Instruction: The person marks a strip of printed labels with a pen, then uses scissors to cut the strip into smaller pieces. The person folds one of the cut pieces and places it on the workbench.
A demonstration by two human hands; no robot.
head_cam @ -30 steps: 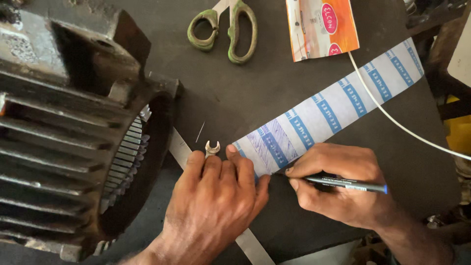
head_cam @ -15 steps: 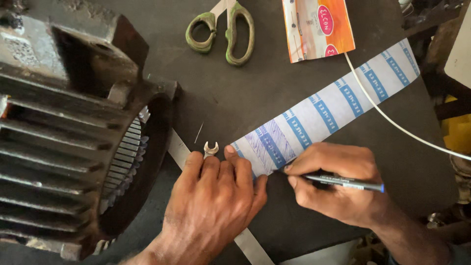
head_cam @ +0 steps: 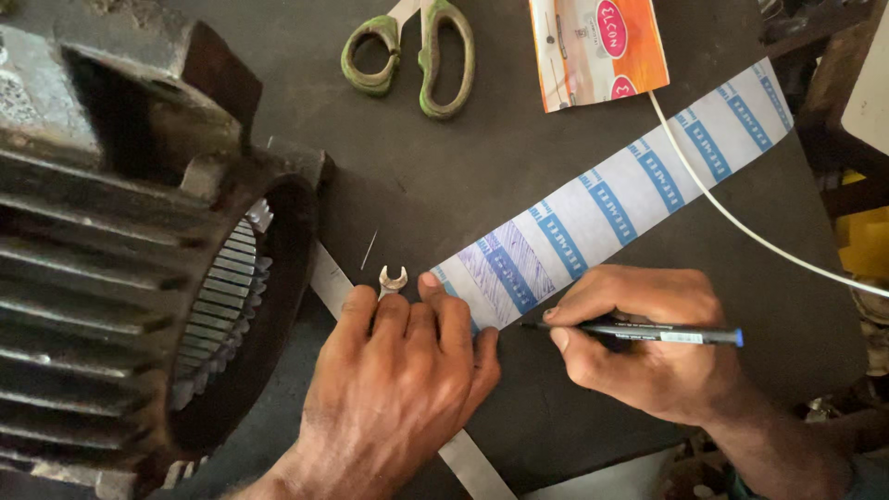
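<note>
A long white paper strip [head_cam: 639, 190] with blue printed blocks lies slantwise on the dark table [head_cam: 519, 139]. My left hand [head_cam: 398, 389] lies flat on its near end, fingers pressing it down. My right hand [head_cam: 648, 347] holds a dark pen [head_cam: 648, 331] with a blue cap end, its tip at the strip's lower edge beside my left fingers. Pen lines cross the strip [head_cam: 505, 268] just above my left hand. A small open-ended spanner [head_cam: 393, 280] pokes out from under my left fingers.
A large ribbed motor stator housing [head_cam: 120, 278] fills the left side. Green-handled scissors [head_cam: 421, 51] lie at the top. An orange and white packet [head_cam: 597, 46] sits at top right. A white cable [head_cam: 741, 222] crosses the right. A metal strip [head_cam: 329, 278] runs under my left hand.
Hands, pen and strip stay almost as they were. The view has drifted slightly.
</note>
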